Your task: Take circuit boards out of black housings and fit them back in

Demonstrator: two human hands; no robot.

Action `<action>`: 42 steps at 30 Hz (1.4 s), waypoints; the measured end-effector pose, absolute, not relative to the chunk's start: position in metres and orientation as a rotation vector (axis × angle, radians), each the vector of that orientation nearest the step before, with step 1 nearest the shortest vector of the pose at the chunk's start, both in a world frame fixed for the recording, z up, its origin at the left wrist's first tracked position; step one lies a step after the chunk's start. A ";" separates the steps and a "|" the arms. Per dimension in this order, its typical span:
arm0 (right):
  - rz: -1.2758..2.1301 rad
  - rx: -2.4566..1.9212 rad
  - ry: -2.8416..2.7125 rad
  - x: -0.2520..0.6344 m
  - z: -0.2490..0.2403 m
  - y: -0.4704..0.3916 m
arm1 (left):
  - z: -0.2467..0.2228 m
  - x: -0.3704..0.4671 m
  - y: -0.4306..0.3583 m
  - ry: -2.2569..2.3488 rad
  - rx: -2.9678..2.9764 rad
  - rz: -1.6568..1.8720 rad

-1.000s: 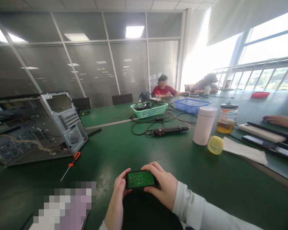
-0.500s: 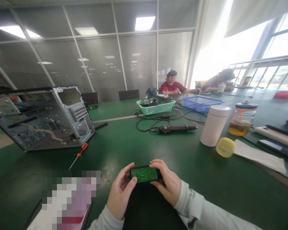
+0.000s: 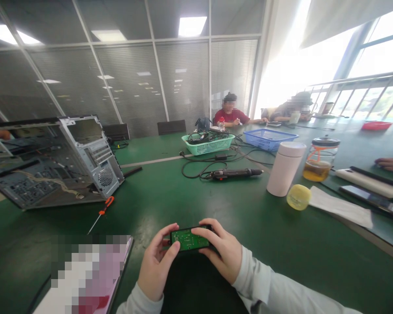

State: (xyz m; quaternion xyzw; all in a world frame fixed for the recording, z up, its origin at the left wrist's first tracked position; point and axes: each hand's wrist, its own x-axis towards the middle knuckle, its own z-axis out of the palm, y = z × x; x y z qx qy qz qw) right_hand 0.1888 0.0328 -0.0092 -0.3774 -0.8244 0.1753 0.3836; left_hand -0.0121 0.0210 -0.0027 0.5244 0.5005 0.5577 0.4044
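Grn basket (image 3: 212, 147) w/ cables (image 3: 201, 138), pink btl (image 3: 284, 172).

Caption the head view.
Left hand and right hand grip a green circuit board; an open computer case sits left.

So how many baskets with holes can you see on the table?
2: a green basket holding cables, and a blue basket to its right. The red container at far right is too small to judge; others may be hidden.

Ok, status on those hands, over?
Left hand, right hand: both holding circuit board. Green side showing. Orange screwdriver lies apart from both hands.
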 end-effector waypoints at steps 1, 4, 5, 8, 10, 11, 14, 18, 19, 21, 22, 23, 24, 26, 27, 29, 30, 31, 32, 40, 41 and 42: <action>0.487 -0.967 -2.085 0.188 -0.007 0.032 | -0.002 -0.012 0.021 1.290 1.325 1.417; 0.784 -1.035 -1.935 0.184 -0.001 0.028 | -0.003 -0.013 0.025 1.358 1.255 1.386; 0.936 -1.076 -1.844 0.183 0.001 0.027 | -0.005 -0.014 0.027 1.357 1.216 1.332; 1.389 -1.170 -1.590 0.178 0.004 0.029 | -0.013 -0.018 0.034 1.289 1.150 1.128; 1.659 -1.178 -1.518 0.175 0.003 0.033 | -0.016 -0.018 0.036 1.290 1.148 1.088; 1.811 -1.169 -1.480 0.175 0.002 0.035 | -0.017 -0.018 0.036 1.299 1.151 1.086; 2.214 -1.107 -1.363 0.176 0.002 0.038 | -0.016 -0.014 0.034 1.314 1.161 1.072; 2.430 -1.039 -1.258 0.179 0.005 0.039 | -0.013 -0.009 0.033 1.345 1.190 1.052; 2.428 -1.036 -1.257 0.179 0.005 0.039 | -0.012 -0.008 0.034 1.355 1.196 1.054; 2.368 -1.041 -1.294 0.178 0.005 0.040 | -0.011 -0.010 0.035 1.364 1.210 1.070; 2.305 -1.046 -1.327 0.177 0.005 0.040 | -0.010 -0.011 0.035 1.364 1.219 1.082; 2.218 -1.050 -1.365 0.178 0.005 0.041 | -0.009 -0.012 0.035 1.358 1.233 1.095; 2.106 -1.051 -1.407 0.178 0.005 0.040 | -0.007 -0.013 0.035 1.350 1.252 1.110; 1.849 -1.041 -1.493 0.182 0.006 0.039 | -0.003 -0.014 0.032 1.324 1.302 1.149; 1.740 -1.026 -1.529 0.184 0.007 0.037 | -0.001 -0.014 0.030 1.307 1.333 1.180; 1.448 -0.975 -1.680 0.189 0.009 0.034 | 0.002 -0.012 0.027 1.258 1.395 1.258; 1.255 -0.945 -1.781 0.191 0.009 0.033 | 0.003 -0.011 0.026 1.229 1.420 1.291; 1.059 -0.916 -1.874 0.192 0.009 0.032 | 0.003 -0.009 0.025 1.201 1.439 1.315; 0.879 -0.896 -1.945 0.193 0.008 0.031 | 0.003 -0.008 0.024 1.177 1.452 1.326; 0.612 -0.940 -2.033 0.195 -0.002 0.041 | 0.000 -0.008 0.025 0.998 1.346 1.256; 0.602 -0.939 -2.036 0.195 -0.002 0.042 | 0.000 -0.009 0.025 0.995 1.346 1.250; 0.597 -0.939 -2.039 0.195 -0.002 0.042 | 0.000 -0.010 0.027 0.998 1.351 1.244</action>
